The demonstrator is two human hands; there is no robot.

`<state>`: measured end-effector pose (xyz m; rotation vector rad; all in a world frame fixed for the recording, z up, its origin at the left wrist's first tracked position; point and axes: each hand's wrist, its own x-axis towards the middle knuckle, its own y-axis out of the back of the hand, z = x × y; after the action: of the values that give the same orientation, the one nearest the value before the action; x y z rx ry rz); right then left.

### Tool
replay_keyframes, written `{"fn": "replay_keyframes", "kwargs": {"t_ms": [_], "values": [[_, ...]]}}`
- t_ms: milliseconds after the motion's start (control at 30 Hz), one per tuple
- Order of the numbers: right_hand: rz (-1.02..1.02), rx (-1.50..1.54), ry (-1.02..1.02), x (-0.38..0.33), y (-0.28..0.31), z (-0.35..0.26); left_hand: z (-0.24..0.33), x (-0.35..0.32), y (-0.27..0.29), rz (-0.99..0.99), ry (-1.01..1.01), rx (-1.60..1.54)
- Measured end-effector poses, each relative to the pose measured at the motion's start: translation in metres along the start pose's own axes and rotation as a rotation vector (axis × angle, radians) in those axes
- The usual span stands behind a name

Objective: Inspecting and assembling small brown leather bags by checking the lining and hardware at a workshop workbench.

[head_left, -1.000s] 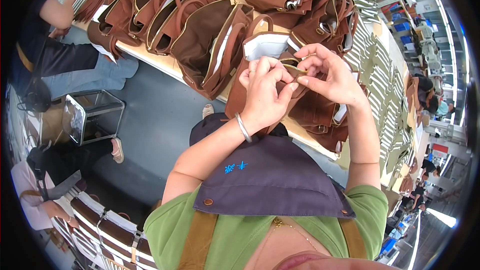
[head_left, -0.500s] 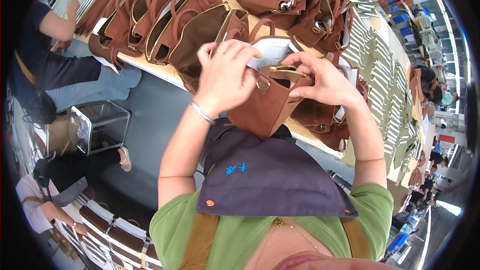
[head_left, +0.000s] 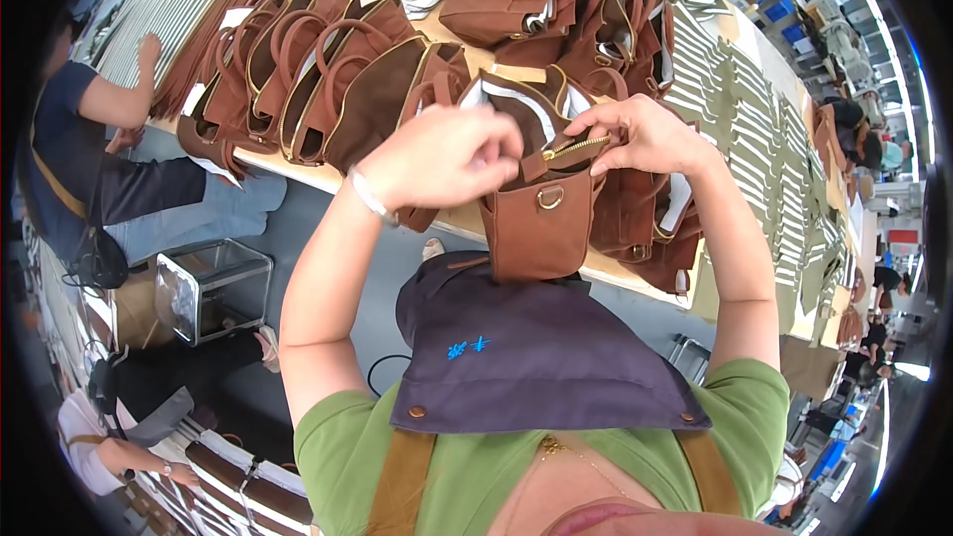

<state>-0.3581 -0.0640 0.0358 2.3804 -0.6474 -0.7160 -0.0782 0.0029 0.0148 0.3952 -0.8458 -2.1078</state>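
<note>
Right hand (head_left: 652,139) pinching the zip (head_left: 576,149) of a brown bag (head_left: 541,238), left hand (head_left: 439,156) half-curled at its left, hold impossible to tell, more bags (head_left: 371,104) far left

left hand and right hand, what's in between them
In the head view, the gold zipper of the brown bag lies between the left hand and the right hand.

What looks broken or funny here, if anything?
Nothing looks broken or spilled. The gold zipper sticks out of the brown bag, but the right hand is holding its end. Farther left, the open bags lean together, a little messy, with no damage that I can see.
</note>
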Motion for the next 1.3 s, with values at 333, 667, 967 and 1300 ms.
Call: {"fn": "replay_keyframes", "kwargs": {"t_ms": [333, 667, 967, 1300], "values": [[-0.036, 0.026, 0.054, -0.013, -0.003, -0.011, -0.032, 0.078, -0.047, -0.277, -0.117, -0.06], [-0.056, -0.008, -0.063, -0.021, 0.002, -0.006, -0.033, 0.059, -0.02, -0.207, 0.064, -0.005], [-0.027, -0.098, 0.307, -0.011, 0.019, 0.009, -0.006, 0.055, -0.003, -0.475, 0.033, -0.166], [0.447, -0.276, -0.096, 0.004, -0.02, 0.007, -0.037, 0.069, -0.025, -0.366, 0.075, -0.343]]}}
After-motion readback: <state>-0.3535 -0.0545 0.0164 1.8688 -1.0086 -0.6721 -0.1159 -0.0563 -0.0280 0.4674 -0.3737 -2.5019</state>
